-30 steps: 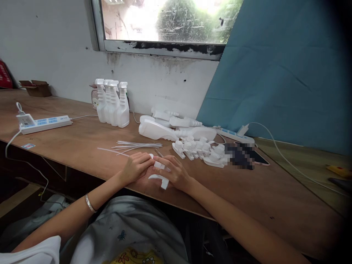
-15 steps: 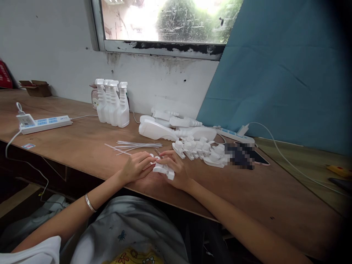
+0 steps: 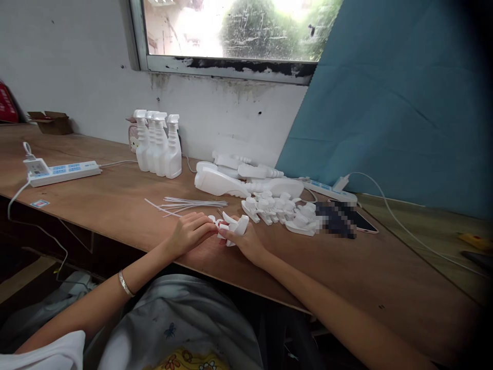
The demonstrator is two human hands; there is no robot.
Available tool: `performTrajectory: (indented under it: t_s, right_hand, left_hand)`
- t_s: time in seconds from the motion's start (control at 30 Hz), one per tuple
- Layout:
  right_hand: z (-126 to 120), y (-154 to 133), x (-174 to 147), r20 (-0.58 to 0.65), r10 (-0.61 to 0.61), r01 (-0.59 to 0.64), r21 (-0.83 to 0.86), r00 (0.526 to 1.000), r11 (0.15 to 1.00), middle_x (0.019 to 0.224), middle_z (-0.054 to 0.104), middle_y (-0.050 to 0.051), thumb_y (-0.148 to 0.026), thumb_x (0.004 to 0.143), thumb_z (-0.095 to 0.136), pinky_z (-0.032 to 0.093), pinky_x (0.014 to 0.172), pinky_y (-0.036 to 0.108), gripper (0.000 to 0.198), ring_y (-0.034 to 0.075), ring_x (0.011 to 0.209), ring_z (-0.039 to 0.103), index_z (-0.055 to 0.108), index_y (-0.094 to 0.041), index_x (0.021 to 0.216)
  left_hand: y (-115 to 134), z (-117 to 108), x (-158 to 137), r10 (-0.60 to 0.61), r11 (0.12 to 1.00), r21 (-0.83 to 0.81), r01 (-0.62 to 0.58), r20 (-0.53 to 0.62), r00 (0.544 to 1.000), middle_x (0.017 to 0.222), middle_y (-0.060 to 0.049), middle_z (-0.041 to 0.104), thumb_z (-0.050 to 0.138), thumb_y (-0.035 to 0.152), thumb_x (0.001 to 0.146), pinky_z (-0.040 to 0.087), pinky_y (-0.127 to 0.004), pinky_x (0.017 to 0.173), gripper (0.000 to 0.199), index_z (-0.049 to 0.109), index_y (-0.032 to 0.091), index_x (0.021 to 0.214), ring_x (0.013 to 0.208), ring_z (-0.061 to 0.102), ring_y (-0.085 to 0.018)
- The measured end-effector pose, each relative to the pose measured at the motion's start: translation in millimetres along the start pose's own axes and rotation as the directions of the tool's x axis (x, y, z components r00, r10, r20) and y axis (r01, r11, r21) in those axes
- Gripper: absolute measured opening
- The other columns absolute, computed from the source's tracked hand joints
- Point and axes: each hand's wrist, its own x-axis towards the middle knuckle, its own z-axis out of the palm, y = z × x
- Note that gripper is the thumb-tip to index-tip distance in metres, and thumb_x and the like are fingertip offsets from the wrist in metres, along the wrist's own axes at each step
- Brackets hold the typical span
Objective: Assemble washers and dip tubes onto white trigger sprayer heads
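Observation:
In my right hand (image 3: 249, 242) is a white trigger spray head (image 3: 239, 226), its smooth top turned up and toward the right. The fingers are closed round it, with the thumb on its near side. Against its left end, my left hand (image 3: 193, 230) pinches a small white part (image 3: 212, 219), mostly covered by the fingertips. One thin white tube (image 3: 158, 207) runs in behind the left knuckles; whether the hand grips it I cannot tell. A thin brownish tip (image 3: 220, 211) shows just beyond the fingers.
Loose tubes (image 3: 192, 202) lie beyond my hands. Several spray heads (image 3: 269, 208) sit to their right, near a phone (image 3: 364, 223). Behind are lying bottles (image 3: 217, 181), upright spray bottles (image 3: 173, 154) and a power strip (image 3: 65, 173). The table edge (image 3: 215, 276) is close to me.
My right hand has turned the spray head over, so its top now faces up and right. The left hand has hardly moved; the tube behind it has shifted slightly.

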Motion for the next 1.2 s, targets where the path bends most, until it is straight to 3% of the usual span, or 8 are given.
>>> performTrajectory:
  t_s: [0.3, 0.5, 0.93, 1.1, 1.2]
  right_hand:
    - [2.4, -4.8, 1.0, 0.013, 0.135, -0.135, 0.157, 0.991, 0.978, 0.059, 0.060, -0.002, -0.044, 0.063, 0.069, 0.044, 0.053, 0.025, 0.036, 0.012, 0.051, 0.056, 0.060, -0.015, 0.083]
    - [2.8, -3.5, 1.5, -0.008, 0.136, -0.133, 0.136, 0.991, 0.982, 0.058, 0.060, -0.002, -0.042, 0.062, 0.071, 0.043, 0.053, 0.024, 0.038, 0.011, 0.051, 0.055, 0.060, -0.014, 0.085]
    - [2.2, -0.8, -0.7, -0.070, -0.020, 0.009, -0.159, 0.997, 0.987, 0.068, 0.057, -0.002, -0.037, 0.065, 0.067, 0.042, 0.057, 0.024, 0.030, 0.012, 0.060, 0.053, 0.057, -0.015, 0.083]
    - [1.7, -8.6, -3.6, -0.082, -0.136, 0.092, -0.400, 0.987, 0.912, 0.065, 0.057, -0.004, -0.036, 0.067, 0.067, 0.038, 0.053, 0.023, 0.024, 0.010, 0.057, 0.048, 0.058, -0.018, 0.078]
    - [-0.3, -7.2, -3.7, -0.028, -0.255, 0.204, -0.513, 0.967, 0.834, 0.075, 0.061, -0.002, -0.033, 0.069, 0.065, 0.042, 0.059, 0.024, 0.021, 0.012, 0.064, 0.053, 0.059, -0.020, 0.084]
  left_hand:
    - [0.3, 0.1, -3.8, 0.032, 0.997, 0.071, -0.030, -0.030, 0.999, 0.072, 0.000, 0.061, 0.053, 0.013, 0.082, 0.037, -0.023, 0.061, 0.007, 0.056, 0.018, 0.086, 0.066, 0.050, -0.010]
    - [1.9, 1.2, -1.2, -0.003, 0.995, 0.098, 0.002, 0.009, 1.000, 0.066, 0.000, 0.057, 0.050, 0.012, 0.082, 0.036, -0.027, 0.065, 0.007, 0.055, 0.018, 0.079, 0.066, 0.047, -0.013]
    - [1.8, 2.0, 0.3, -0.018, 0.995, 0.098, 0.012, 0.060, 0.998, 0.061, -0.001, 0.048, 0.043, 0.010, 0.084, 0.033, -0.027, 0.061, 0.016, 0.056, 0.016, 0.077, 0.062, 0.038, -0.013]
    - [1.2, 2.7, 0.6, -0.012, 0.994, 0.105, 0.003, 0.086, 0.996, 0.060, -0.001, 0.046, 0.042, 0.009, 0.083, 0.032, -0.027, 0.060, 0.018, 0.056, 0.016, 0.074, 0.062, 0.036, -0.014]
    - [1.3, 2.4, 1.3, -0.022, 0.994, 0.107, 0.011, 0.109, 0.994, 0.061, -0.002, 0.046, 0.040, 0.011, 0.084, 0.032, -0.027, 0.060, 0.020, 0.054, 0.017, 0.071, 0.062, 0.036, -0.014]
